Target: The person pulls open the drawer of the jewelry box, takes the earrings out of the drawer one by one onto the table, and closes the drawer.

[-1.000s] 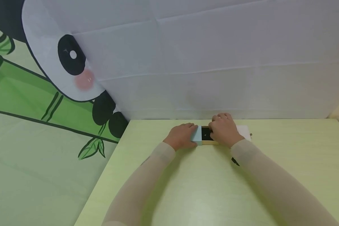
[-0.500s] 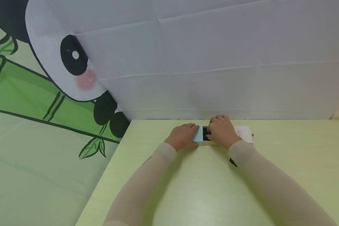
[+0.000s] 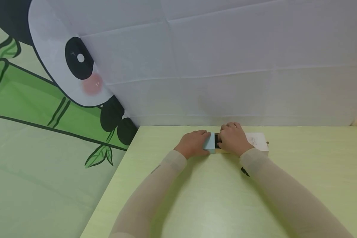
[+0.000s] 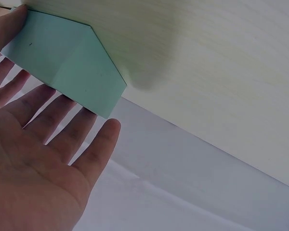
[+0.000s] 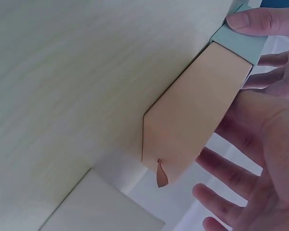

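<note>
Beige sleeves [image 3: 151, 193], left possibly lettered

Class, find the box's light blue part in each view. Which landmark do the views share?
Head: light blue part, just right of and below centre.
Left wrist: light blue part, upper left.
Right wrist: light blue part, upper right.
Shared landmark: left hand, holding it in all three.

Both arms stretched forward, slanting inward. Left forearm [image 3: 150, 193] and right forearm [image 3: 288, 188] sleeved to the wrist. Left grip [image 3: 193, 143]: bare hand, back turned up, thumb opposed to spaced fingers [image 4: 98, 149], pinching. Right grip [image 3: 233, 139]: bare hand, knuckles up, outer fingers [image 5: 231, 173] spread and slightly bent, thumb partly hidden. Hands near each other, not touching.
</note>
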Motion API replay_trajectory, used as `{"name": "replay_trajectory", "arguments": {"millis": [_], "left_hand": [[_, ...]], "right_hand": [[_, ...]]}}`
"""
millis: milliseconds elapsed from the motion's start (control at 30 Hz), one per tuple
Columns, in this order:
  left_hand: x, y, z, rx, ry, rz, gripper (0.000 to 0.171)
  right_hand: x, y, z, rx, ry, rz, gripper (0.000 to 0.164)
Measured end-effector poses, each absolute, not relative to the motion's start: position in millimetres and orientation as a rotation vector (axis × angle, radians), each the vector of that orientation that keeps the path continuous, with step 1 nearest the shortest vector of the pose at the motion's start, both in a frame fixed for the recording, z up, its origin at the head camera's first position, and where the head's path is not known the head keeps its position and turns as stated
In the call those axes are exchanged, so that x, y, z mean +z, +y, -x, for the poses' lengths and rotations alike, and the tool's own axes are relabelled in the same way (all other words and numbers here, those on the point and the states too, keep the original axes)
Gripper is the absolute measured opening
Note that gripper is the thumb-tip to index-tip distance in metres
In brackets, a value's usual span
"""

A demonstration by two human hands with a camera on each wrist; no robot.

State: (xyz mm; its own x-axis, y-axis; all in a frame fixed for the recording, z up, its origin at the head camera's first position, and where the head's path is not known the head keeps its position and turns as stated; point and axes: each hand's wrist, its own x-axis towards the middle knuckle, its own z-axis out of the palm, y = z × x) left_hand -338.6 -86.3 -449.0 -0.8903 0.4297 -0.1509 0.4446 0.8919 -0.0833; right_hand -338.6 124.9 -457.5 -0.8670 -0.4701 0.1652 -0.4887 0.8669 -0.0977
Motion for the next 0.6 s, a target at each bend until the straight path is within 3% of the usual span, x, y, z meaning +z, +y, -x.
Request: {"name": "replay_trajectory", "arguments": {"millis": [600], "left_hand": [[-447.8, -92.8, 328.9, -0.159, 2.927, -0.728, 0.088]], "right_hand": [[-463.7, 118.4, 328.5, 0.395, -2.924, -0.648, 0.019]]}}
